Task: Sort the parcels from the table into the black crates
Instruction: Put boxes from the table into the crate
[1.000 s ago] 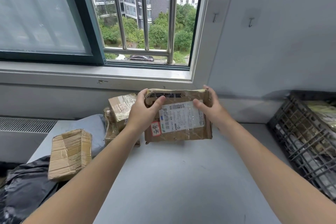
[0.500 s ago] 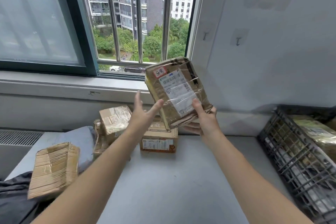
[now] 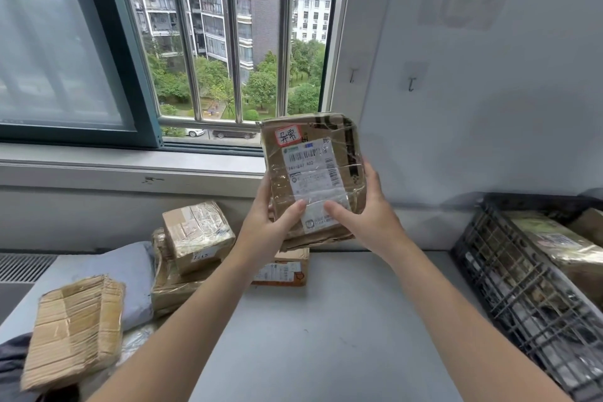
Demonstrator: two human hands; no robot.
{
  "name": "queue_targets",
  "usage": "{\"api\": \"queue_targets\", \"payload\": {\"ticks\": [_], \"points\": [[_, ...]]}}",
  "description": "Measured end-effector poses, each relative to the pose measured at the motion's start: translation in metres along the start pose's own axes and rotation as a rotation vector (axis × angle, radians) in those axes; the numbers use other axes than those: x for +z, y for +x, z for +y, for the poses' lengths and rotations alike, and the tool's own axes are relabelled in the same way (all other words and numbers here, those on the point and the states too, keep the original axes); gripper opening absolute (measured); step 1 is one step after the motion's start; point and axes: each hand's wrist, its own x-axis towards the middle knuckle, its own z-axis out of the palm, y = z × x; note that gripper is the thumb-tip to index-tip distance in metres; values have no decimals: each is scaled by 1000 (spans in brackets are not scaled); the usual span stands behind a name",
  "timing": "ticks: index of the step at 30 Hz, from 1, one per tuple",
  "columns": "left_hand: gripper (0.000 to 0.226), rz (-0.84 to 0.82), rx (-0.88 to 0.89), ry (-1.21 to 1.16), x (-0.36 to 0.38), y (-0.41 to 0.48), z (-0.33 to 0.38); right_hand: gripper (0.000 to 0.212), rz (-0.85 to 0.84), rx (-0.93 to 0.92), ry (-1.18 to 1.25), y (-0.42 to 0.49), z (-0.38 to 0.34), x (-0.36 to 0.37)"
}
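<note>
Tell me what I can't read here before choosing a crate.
Head view only.
Label on the parcel: print too small, tape glare, thumbs cover its lower part.
Crate: cut off by the right edge; contents partly behind mesh.
Box behind the left arm: mostly hidden.
Other crates: none in view.

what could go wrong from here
1. Both the left hand and right hand grip only the lower part of the parcel, whose wrap looks glossy with tape; it might tip or slip onto the table.
2. The crate at right already holds other parcels, so this one may not settle flat.
3. The left forearm passes close to the stacked boxes and could nudge them.
</note>
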Motion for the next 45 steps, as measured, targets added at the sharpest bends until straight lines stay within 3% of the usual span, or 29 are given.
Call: {"api": "queue_targets", "payload": {"ticks": [11,23,28,34,39,45], "points": [[77,-4,123,65,-3,-7,20,98,157,-176,94,-5,-20,-5],[66,-4,133,60,8,-14,25,97,196,-207,88,-14,-23,-13],[76,-4,130,80,28,-16,31,91,215,-195,30,-20,-12,-33],[65,3,115,100,74,-25,34,81,190,-172,4,-30,12,-72],[69,59,69,163,113,-37,38,74,168,-163,35,-38,37,-98],[42,184,73,301,149,-57,54,65,160,-144,37,-54,47,-122]]}}
